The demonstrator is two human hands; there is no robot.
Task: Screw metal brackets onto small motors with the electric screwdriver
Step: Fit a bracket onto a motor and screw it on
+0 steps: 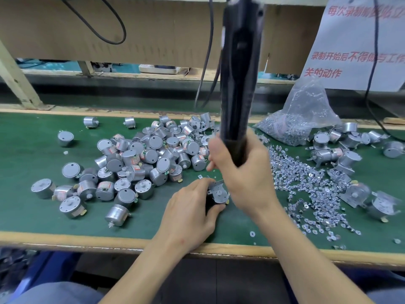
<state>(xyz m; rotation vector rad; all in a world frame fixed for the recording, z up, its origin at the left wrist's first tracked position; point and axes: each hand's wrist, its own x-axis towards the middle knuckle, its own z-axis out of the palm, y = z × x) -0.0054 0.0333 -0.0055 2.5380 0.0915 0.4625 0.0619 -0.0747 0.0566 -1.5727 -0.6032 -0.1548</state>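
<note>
Head view shows tubular black screwdriver [238, 84], silvery motor [217, 193].

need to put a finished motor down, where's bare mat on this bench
Bare mat lies front left, between the motor pile and the wooden front edge, and left of the left hand. Crowded right: loose screws, bracketed motors.

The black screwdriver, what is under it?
Under the screwdriver sits a small motor with a metal bracket on top, held by the left hand. The right hand grips the screwdriver and covers its tip, so any screw or contact there is hidden.
</note>
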